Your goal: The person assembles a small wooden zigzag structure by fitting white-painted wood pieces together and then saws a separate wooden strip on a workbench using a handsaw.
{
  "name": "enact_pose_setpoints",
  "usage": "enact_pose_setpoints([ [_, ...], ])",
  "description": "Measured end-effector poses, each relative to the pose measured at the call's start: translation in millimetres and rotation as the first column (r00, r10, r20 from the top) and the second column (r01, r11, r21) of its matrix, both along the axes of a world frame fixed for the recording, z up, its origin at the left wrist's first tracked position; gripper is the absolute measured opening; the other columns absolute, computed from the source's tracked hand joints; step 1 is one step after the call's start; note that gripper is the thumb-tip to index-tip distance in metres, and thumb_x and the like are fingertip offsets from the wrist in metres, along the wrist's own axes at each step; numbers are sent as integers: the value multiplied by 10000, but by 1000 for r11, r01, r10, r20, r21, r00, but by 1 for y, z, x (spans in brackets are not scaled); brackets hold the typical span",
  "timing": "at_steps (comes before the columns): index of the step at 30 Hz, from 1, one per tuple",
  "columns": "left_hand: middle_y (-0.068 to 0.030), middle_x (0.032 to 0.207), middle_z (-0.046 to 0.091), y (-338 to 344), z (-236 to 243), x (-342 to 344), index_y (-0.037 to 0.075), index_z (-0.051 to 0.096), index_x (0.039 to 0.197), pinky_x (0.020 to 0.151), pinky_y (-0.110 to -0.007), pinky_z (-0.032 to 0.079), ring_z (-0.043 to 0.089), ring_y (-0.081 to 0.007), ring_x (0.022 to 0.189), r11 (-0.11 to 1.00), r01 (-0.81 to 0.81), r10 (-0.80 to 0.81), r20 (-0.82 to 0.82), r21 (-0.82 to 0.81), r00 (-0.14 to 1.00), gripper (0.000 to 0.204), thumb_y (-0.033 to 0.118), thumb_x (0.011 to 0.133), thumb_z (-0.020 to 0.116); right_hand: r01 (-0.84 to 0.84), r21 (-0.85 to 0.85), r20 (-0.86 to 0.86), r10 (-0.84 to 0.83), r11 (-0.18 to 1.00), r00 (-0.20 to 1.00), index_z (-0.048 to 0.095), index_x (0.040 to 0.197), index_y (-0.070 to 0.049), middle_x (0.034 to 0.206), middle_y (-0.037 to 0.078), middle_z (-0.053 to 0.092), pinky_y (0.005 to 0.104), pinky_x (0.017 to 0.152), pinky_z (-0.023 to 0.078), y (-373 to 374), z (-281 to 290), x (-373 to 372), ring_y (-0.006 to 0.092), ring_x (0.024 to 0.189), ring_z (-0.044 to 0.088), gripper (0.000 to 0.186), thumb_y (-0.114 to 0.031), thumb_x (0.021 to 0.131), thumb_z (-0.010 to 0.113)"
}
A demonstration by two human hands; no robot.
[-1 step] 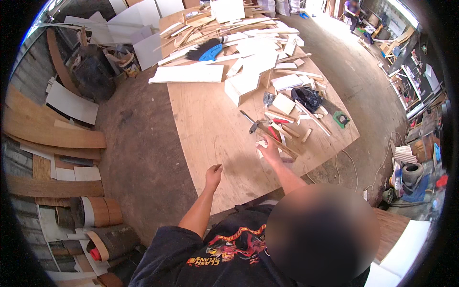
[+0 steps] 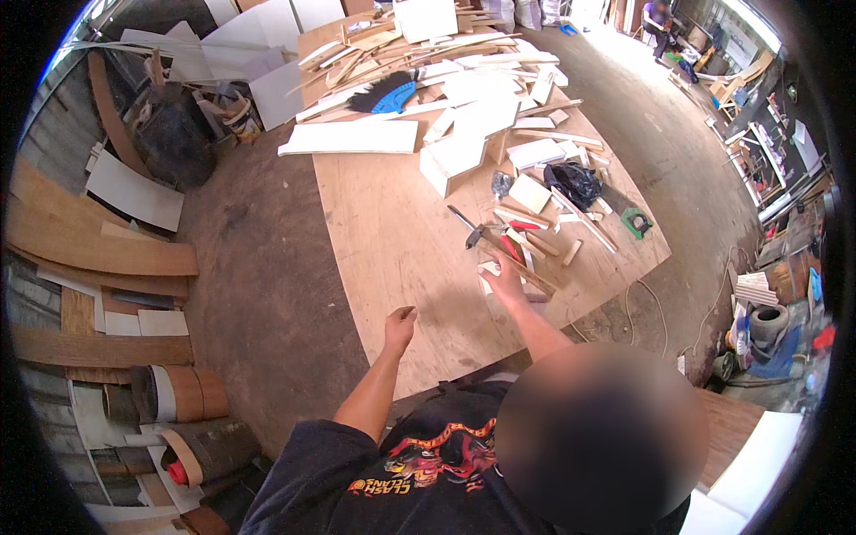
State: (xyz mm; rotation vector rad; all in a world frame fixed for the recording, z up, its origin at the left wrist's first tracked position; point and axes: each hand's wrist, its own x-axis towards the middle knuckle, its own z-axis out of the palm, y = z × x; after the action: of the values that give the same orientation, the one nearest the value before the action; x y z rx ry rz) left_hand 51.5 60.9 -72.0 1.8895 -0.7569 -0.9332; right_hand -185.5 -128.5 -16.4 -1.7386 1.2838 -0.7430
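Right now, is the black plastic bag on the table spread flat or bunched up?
Bunched up: the black plastic bag lies in a creased heap; I cannot tell whether it holds anything.

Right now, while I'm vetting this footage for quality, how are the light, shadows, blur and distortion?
Head view: glare brightens the grey-brown floor at upper right; head view: a soft shadow falls on the light-brown plywood tabletop between the left hand and right hand; head view: a dark, round blurred patch covers the lower right of centre; head view: straight edges bow toward the black rim.
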Motion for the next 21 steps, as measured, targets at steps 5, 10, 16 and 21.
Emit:
enact_pose_setpoints([
  [5,-112,959,731,0,-8,-9,-42,696,1166,722,-325,535,656,-169,773,999,28,-27,-43,22,999,390,273,940,657,14,-14,7,-14,1000,1000,517,1390,-20,1326,226,598,418,998,480,-1,6,-13,342,1171,609,648,-246,839,774],
  [10,-122,981,731,1,-12,-20,-49,684,1184,734,-323,545,665,-177,788,996,33,-23,-123,80,992,394,261,941,658,40,22,-29,-40,999,999,505,1407,-20,1341,228,583,416,1011,476,-4,7,-28,333,1206,590,660,-235,844,773],
  [16,-117,921,745,-3,-18,-26,-23,716,1137,715,-306,538,671,-157,758,999,-37,44,-211,37,977,362,261,918,671,10,91,-15,-9,996,1000,486,1428,-13,1422,225,528,414,1067,443,-22,11,-27,332,1280,551,673,-254,862,759],
  [21,-123,920,743,-15,-22,-30,-33,709,1142,709,-301,538,669,-149,747,995,-100,103,-198,23,975,377,270,923,667,24,269,29,-33,963,999,510,1410,-74,1193,110,632,360,863,507,-98,22,-7,195,997,624,668,-363,858,753],
])
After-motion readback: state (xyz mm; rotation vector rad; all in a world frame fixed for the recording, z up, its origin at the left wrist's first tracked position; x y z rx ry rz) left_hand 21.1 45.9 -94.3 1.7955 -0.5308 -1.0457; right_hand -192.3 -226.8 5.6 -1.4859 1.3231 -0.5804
